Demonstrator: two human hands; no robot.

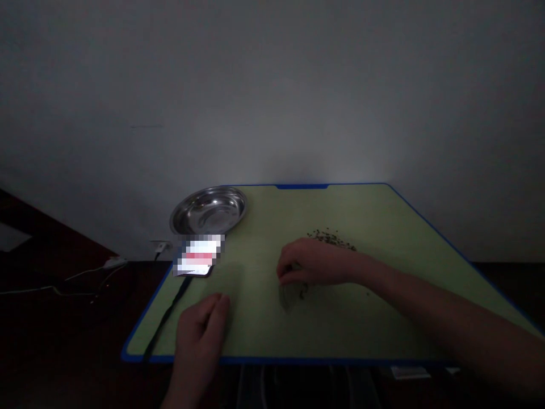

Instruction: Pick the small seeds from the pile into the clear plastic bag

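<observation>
My right hand (306, 262) reaches over the middle of the light green table top with thumb and fingers pinched together. What the pinch holds, if anything, I cannot make out; a faint darker patch shows on the table below the fingertips. Small dark seed-like bits (332, 237) lie scattered just behind this hand, and a few more dark bits (302, 292) are below its fingers. My left hand (200, 325) rests near the table's front left edge, curled into a loose fist with nothing visible in it.
At the back left of the table (272, 216) sits a shiny metal basin (210, 211). A phone (199, 255) with a lit, blurred screen lies before it, and a dark strap (168, 315) runs to the front edge. Behind is a grey wall (272, 91). Cables and a plug (159, 247) are at the left.
</observation>
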